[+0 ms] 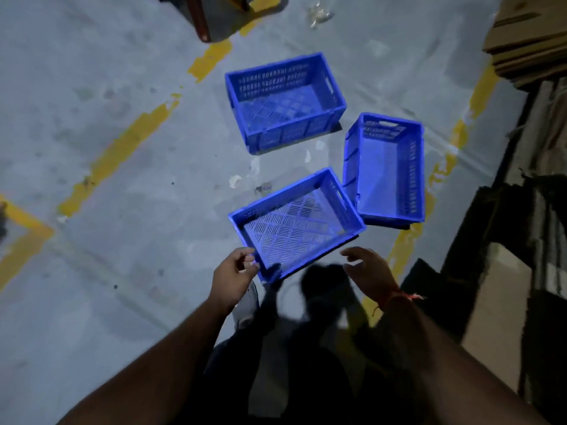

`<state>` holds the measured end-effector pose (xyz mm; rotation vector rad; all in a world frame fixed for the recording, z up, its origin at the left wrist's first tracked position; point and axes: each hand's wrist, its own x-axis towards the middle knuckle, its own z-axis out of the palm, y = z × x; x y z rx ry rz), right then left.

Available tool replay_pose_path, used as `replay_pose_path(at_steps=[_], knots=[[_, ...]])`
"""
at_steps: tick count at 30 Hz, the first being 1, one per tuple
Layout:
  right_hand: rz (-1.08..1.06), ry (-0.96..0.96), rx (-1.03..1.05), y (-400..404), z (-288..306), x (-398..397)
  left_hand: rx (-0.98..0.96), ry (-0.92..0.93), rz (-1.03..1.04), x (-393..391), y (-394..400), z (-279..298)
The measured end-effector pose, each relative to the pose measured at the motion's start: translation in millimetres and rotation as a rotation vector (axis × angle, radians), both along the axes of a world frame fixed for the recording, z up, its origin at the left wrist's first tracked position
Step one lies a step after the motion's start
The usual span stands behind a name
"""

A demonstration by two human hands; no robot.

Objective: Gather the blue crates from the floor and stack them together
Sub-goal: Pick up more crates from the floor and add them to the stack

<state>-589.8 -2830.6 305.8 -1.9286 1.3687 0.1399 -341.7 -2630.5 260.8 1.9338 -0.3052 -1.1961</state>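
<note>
While both hands are reaching for the nearest crate (296,223) on the floor (122,148), the left hand (233,274) is curling its grip at the near corner, contact unclear, and the right hand (366,269) is hovering spread, apart from the rim. Lifting by one corner is risking a tilt or slip. Two more crates, one far (285,102) and one to the right (385,167), are lying apart.

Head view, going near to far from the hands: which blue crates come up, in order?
Left hand and right hand, then the nearest crate, then the right-side crate, then the far crate, and last the yellow floor line.
</note>
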Motion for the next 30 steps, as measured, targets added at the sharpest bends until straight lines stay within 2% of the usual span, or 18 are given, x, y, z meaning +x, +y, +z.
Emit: replay_pose_path(at_steps=[3,7,15,21,24,26,30], knots=[[0.051,0.027,-0.002,-54,-54,5,0.051,-0.102,0.012,-6,-27,-40],[0.161,0.060,0.022,-115,-136,13,0.165,-0.151,0.076,-6,-52,-112],[0.265,0.091,0.041,-202,-289,28,0.225,-0.267,0.183,-13,-65,-235],[0.349,0.131,-0.054,-233,-352,36,0.332,-0.267,0.238,-15,-65,-302],[0.304,0.114,-0.067,-251,-369,32,0.340,-0.197,0.283,-15,-62,-331],[0.301,0.114,-0.107,-264,-375,30,0.293,-0.154,0.293,-16,-63,-346],[0.486,0.206,-0.263,-281,-381,39,0.159,-0.027,0.356,-16,-77,-361]])
